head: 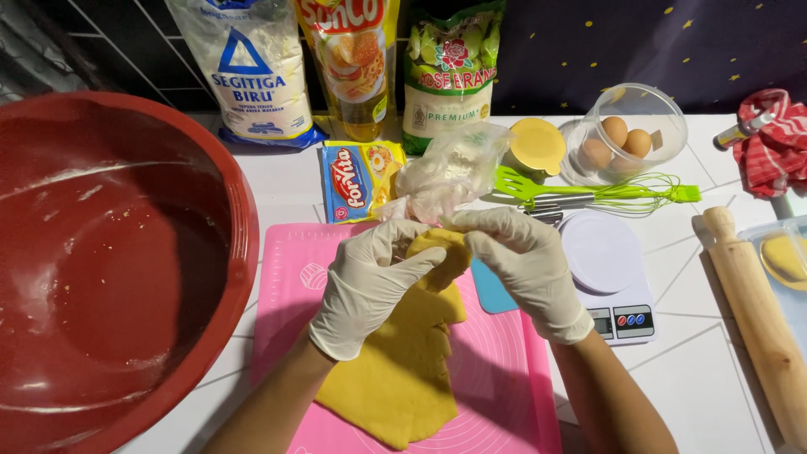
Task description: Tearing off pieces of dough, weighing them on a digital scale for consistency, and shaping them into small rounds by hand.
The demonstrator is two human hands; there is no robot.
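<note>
flat yellow dough point(403, 370), top edge folded

A white tiled countertop point(698, 370) with thin dark grout lines fills the near and right parts of the scene. At the far right, behind it, hangs a dark navy backdrop point(639, 42) dotted with small yellow stars, while the far left shows a dark tiled wall point(126, 42) with pale grout lines and a strip of grey at the left edge. The light is bright and even, coming from above, with soft shadows on the white tiles.
</note>
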